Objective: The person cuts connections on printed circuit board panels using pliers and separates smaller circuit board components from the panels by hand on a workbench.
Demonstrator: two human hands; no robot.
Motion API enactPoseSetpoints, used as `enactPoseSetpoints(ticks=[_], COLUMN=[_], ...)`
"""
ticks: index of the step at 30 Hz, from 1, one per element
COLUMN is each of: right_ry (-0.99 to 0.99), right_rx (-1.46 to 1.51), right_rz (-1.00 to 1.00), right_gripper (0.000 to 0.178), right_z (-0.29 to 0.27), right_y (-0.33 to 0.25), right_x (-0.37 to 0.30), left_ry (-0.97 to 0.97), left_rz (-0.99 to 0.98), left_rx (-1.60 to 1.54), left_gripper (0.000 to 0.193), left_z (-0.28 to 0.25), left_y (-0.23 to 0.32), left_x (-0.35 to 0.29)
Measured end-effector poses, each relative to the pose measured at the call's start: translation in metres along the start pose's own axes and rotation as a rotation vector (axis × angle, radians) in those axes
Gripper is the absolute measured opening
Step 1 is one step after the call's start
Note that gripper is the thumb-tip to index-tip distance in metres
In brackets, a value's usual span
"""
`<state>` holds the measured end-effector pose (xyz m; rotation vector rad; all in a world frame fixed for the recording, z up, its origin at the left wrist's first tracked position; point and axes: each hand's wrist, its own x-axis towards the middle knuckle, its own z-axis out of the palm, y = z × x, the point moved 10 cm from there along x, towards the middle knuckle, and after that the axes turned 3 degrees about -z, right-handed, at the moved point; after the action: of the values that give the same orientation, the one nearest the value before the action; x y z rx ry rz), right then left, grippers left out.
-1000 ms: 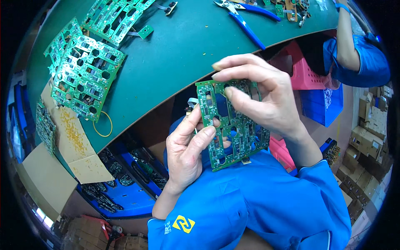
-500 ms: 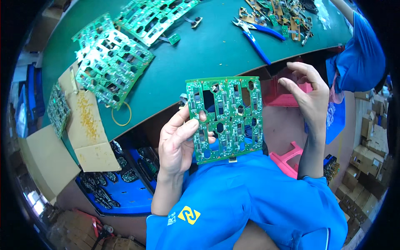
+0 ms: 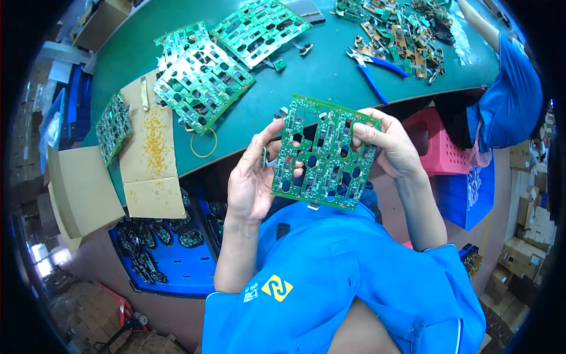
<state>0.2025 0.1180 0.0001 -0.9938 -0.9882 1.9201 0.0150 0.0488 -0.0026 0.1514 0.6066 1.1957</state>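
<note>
Green circuit panel [image 3: 323, 154] sits centre frame, held in the air over the near edge of the green table [image 3: 330, 74], tilted, face toward the camera. Left hand [image 3: 254, 177] grips its left edge, thumb on the front, fingers curled behind. Right hand [image 3: 390, 146] pinches the upper right edge, thumb on the front.

Open room: bare green surface just above the panel, between it and the blue-handled pliers [image 3: 370, 68]. Below the panel is the person's blue jacket [image 3: 348, 277], close to its lower edge.

Around:
- Stack of green panels [image 3: 203, 79] upper left, more panels [image 3: 259, 29] at top centre.
- Rubber band [image 3: 203, 143] lying near the table edge, left of the left hand.
- Cardboard flaps [image 3: 150, 156] at left, scattered with yellow bits.
- Blue bin [image 3: 177, 248] of dark parts lower left, under the table.
- Pink basket [image 3: 439, 144] right behind the right hand.
- Pile of broken-off board pieces [image 3: 407, 29] upper right, by another person's blue sleeve [image 3: 513, 94].

Versus half a second ago: right hand was off the panel, hanging open to its right; now it has closed on the upper right edge. Left-hand grip unchanged.
</note>
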Motion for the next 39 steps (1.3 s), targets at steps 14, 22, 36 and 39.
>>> enactPoseSetpoints(ticks=[14, 22, 36, 39], right_ry=[0.138, 0.129, 0.184, 0.056], right_rx=[0.417, -0.425, -1.419, -1.151], right_rz=[-0.232, -0.466, -0.586, -0.386], right_gripper=[0.019, 0.034, 0.053, 0.051], right_z=[0.028, 0.007, 0.072, 0.062], right_y=[0.003, -0.074, -0.125, -0.113], right_x=[-0.007, 0.004, 0.210, 0.234], left_ry=[0.254, 0.339, 0.418, 0.409], left_rz=[0.360, 0.432, 0.421, 0.418], left_rx=[0.307, 0.674, 0.294, 0.291], left_gripper=[0.042, 0.036, 0.044, 0.054], left_z=[0.022, 0.018, -0.031, -0.037], left_y=[-0.009, 0.046, 0.056, 0.061], left_x=[-0.029, -0.053, -0.086, -0.082])
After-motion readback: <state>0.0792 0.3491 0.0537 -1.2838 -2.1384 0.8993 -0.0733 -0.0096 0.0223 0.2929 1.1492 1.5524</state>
